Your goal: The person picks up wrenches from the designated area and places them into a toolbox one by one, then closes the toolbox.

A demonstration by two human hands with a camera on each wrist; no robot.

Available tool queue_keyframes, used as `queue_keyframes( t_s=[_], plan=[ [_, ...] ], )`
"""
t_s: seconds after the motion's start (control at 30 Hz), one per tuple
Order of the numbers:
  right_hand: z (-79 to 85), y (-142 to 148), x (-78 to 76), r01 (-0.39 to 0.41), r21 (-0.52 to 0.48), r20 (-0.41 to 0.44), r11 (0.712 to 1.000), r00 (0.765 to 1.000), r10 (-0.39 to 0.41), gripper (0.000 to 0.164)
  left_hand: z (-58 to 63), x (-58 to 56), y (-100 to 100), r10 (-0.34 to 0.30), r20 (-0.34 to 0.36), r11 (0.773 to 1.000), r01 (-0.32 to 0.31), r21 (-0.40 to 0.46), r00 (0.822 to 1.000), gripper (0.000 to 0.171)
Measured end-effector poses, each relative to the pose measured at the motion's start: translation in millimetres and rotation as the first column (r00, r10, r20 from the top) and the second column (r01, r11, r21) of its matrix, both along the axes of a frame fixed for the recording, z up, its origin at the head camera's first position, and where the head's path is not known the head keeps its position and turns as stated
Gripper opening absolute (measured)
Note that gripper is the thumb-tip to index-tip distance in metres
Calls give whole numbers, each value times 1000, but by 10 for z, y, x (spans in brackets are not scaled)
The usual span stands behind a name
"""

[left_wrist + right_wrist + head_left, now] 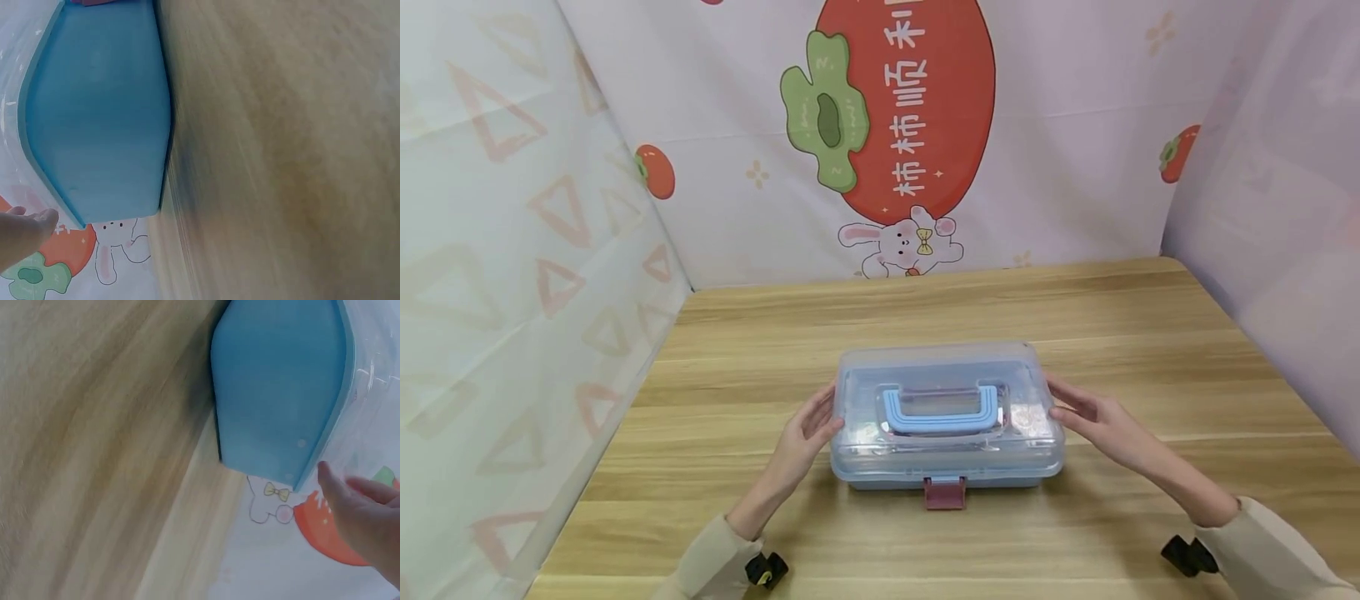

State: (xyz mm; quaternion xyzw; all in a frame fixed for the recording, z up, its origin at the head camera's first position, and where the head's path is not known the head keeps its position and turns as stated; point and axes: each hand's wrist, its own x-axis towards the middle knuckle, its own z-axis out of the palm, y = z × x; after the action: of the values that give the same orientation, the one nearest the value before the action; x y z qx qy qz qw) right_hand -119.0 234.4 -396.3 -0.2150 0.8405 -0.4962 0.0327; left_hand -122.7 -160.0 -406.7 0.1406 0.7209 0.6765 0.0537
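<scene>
A plastic storage box (949, 467) with a light blue base and a clear lid (865, 375) stands upright on the table in the head view. Its blue carry handle (942, 423) lies folded down on top. At the front hangs a dusky pink latch (944, 493); whether it is fastened I cannot tell. My left hand (808, 429) is at the lid's left side, thumb toward the front, fingers partly hidden by the box. On the opposite side, my right hand (1093, 421) has its fingers and thumb at the lid's edge. Both wrist views show the blue base (100, 119) seated on the wood.
The wood-grain table (760, 333) reaches back to a printed cloth (730, 208) with a large red persimmon and a white rabbit. Cloth walls (512, 292) rise along the left and right. Small black objects (767, 571) sit by both sleeves.
</scene>
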Motion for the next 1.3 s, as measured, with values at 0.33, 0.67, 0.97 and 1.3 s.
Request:
queue_keyframes(
  t_s=[0.33,0.67,0.97,1.3],
  plan=[
    [167,-210,127,166,172,-669,971,743,-8,41,-17,-15,-1,-4,2,1000,4,13,1000,54],
    [254,-648,201,30,252,-918,967,323,229,33,-23,-24,-21,-20,-10,1000,20,-3,1000,53],
    [149,-836,245,32,384,-904,923,219,368,31,-24,-32,-21,-19,-10,1000,19,8,1000,53],
    [-22,-946,263,16,515,-849,857,149,508,33,-23,-25,-25,-23,-14,1000,22,-15,1000,52]
  ],
)
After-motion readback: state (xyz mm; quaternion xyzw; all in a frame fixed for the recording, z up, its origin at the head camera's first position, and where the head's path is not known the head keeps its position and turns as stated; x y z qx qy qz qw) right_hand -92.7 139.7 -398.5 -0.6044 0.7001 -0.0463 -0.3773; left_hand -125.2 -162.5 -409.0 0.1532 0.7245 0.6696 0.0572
